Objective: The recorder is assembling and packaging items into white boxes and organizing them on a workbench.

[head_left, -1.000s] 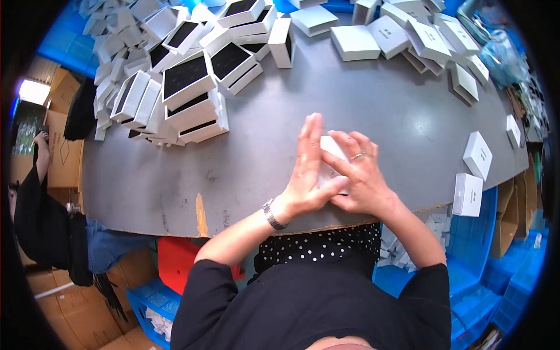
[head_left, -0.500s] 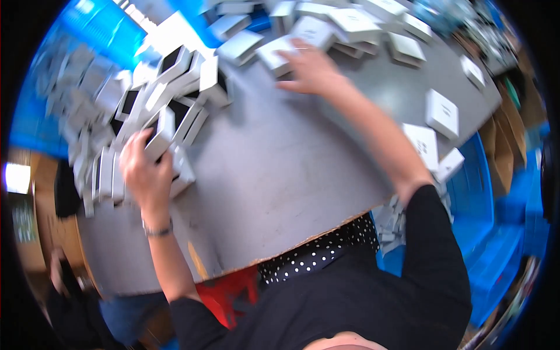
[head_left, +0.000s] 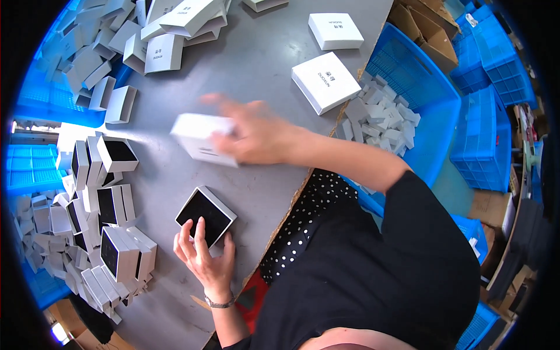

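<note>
In my left hand (head_left: 205, 262) is a shallow white box with a black lining (head_left: 204, 214). It lies black side up on the grey table, near the front edge, with my fingers and thumb closed around its near corner. Above the table and farther off, my right hand (head_left: 256, 131), smeared by motion, grips a white box lid (head_left: 198, 139) with faint print on its side. The lid is apart from the black-lined box. More black-lined boxes (head_left: 119, 254) stand stacked to the left of my left hand.
White lids (head_left: 163, 53) are heaped at the far left of the grey table (head_left: 262, 35). Two white boxes (head_left: 326, 81) lie near the right edge. Beside that edge, a blue crate (head_left: 434, 111) holds small white pieces. More blue crates (head_left: 481, 140) stand farther right.
My left hand has brought a black-lined box from the left stack to the table's front. My right hand has come back from the far heap with a lid. The view has turned right.
</note>
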Demonstrator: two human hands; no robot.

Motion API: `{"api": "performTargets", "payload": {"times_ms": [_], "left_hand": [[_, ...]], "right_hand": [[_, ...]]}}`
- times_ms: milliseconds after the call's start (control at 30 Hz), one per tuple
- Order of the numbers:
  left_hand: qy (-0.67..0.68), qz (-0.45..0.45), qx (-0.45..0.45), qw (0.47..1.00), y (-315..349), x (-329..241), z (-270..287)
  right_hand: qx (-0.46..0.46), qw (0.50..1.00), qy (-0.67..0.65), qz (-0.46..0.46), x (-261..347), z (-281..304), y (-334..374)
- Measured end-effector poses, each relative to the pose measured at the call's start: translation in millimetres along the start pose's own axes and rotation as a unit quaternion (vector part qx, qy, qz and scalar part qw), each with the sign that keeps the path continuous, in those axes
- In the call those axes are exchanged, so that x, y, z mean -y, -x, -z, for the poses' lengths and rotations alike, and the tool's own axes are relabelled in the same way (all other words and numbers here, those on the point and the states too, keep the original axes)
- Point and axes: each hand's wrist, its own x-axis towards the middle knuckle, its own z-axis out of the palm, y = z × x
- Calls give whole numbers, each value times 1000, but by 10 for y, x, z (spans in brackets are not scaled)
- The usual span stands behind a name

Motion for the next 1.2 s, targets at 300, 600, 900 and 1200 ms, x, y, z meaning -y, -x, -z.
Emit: {"api": "performTargets", "payload": {"times_ms": [300,600,900,1200], "left_hand": [[111,50,36,992,-47,148,-71],[127,-12,-117,985,-59,-199,-21],[98,-12,-88,991,-149,-231,-36],[348,-55,-32,935,-372,-817,-253]], "right_hand": [[-206,815,530,111,-232,526,657],[-66,991,-106,46,-696,1037,1003],[16,876,-480,-34,-722,782,1120],[24,962,-270,39,-223,261,1076]]}}
